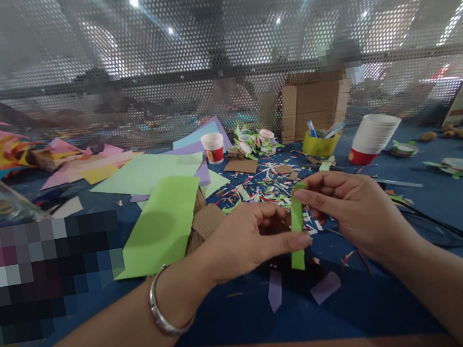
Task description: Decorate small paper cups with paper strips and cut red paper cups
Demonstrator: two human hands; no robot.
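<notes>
A narrow strip of bright green paper (296,223) stands nearly upright between my two hands, above the blue tabletop. My right hand (344,205) pinches its upper end between thumb and fingers. Lower down, the thumb of my left hand (246,238) presses on the strip, with the fingers behind it. Two purple paper pieces, one pointed (275,291) and one rounded (326,287), lie on the table below my hands. Left of my left hand rests a large green paper sheet (165,225), partly over brown corrugated cardboard (208,222).
Paper scraps (260,186) litter the middle. Behind stand a paper cup (213,148), a yellow holder (319,144), stacked cups (373,138) and a cardboard box (312,105). Paper turtles (454,166) lie right, near a black cable (437,223). A perforated metal screen (201,37) closes the back.
</notes>
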